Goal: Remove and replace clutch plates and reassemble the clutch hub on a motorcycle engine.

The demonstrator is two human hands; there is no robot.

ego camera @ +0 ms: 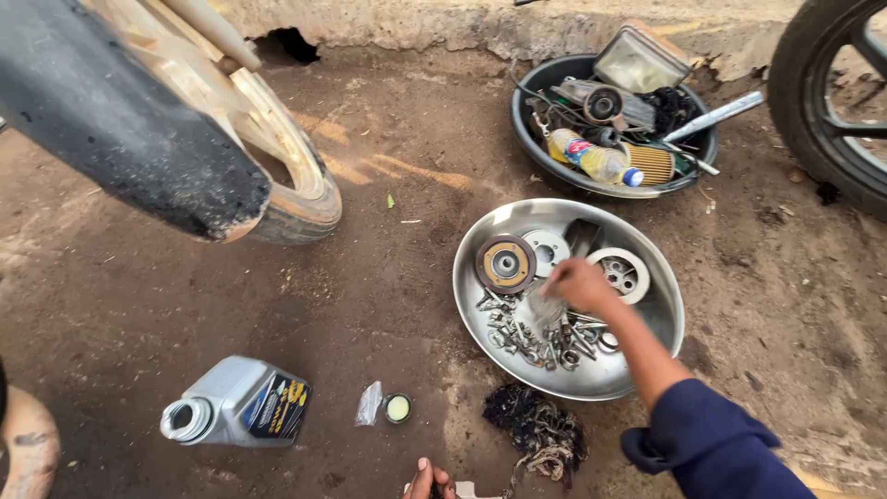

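Right hand [577,285], fingers pinching a small blurred part, over loose bolts [531,334] in round shiny steel basin [658,319]; left hand [427,480] grip indeterminate.

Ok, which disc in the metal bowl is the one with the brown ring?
Find the shiny steel bowl on the dirt, where the right hand reaches in. The disc lies at its upper left, above the loose bolts. Only it has a rusty-brown ring; its neighbours are plain silver.

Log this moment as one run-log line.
right hand: reaching into steel basin, over bolts | left hand: frame bottom, contents unclear | oil bottle: lying uncapped
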